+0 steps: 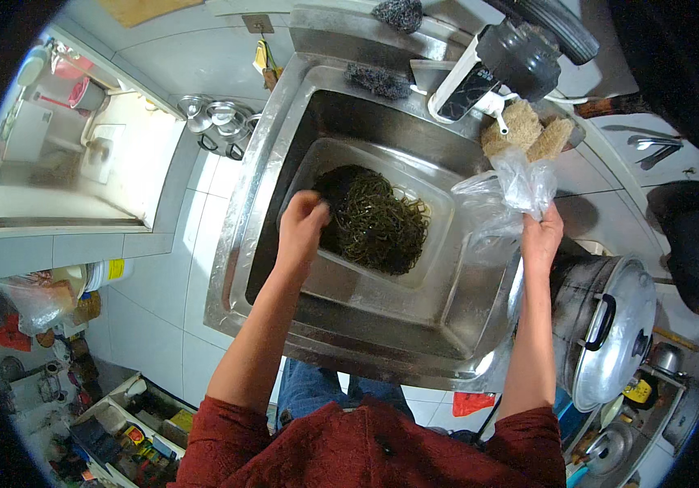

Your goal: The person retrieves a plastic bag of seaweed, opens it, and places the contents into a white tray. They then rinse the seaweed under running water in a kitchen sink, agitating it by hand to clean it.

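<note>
A stainless steel sink (355,338) lies before me, and in it sits a translucent plastic tub (441,256). Dark green strands like shredded seaweed (380,222) are heaped inside the tub. Over the tub's left side is my left hand (305,221), its fingers curled and blurred. Whether anything is between those fingers cannot be made out. My right hand (540,239) grips a crumpled clear plastic bag (520,183) by its lower part, above the sink's right rim. The bag's limp side hangs to the left over the sink.
A white and black tap (465,85) and tan scouring pads (514,131) stand at the back right. One dark steel-wool scourer (380,81) rests on the back ledge. To the right is a large lidded metal pot (611,323). Pot lids (221,119) hang on the left wall.
</note>
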`<state>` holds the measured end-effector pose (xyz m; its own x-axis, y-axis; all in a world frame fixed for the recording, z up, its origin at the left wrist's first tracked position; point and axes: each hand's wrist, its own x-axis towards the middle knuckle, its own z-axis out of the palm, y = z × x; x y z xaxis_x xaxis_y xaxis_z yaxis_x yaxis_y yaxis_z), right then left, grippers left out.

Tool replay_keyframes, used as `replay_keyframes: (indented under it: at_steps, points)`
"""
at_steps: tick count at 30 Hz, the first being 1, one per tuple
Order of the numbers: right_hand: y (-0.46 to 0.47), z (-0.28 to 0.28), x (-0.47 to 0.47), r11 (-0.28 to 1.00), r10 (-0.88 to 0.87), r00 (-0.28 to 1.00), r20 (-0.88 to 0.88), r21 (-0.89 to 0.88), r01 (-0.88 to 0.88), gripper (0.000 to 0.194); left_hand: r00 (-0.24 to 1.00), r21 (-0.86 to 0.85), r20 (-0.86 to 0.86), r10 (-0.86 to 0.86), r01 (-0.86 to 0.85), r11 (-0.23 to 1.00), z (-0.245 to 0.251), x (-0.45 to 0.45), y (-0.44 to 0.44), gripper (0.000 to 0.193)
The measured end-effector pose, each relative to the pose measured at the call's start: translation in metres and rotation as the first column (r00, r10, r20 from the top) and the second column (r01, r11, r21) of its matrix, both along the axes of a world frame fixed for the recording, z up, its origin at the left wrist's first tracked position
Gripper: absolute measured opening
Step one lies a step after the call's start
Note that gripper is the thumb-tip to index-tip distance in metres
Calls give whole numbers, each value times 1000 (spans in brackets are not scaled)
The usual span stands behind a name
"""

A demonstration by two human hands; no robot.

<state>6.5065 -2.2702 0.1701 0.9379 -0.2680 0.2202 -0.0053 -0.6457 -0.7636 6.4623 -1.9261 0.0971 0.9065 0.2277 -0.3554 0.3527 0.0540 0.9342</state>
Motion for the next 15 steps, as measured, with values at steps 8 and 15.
replay_keyframes:
  at_steps: [8,15]
  points:
    - [-17,-140,9,880,-247,762,-598,-468,-82,55,721,-35,-611,328,-439,898,-55,-31,-49,47]
    - [32,-102,12,769,-155,935,-320,-633,-89,59,615,-179,-714,335,-623,762,-97,-53,-46,28]
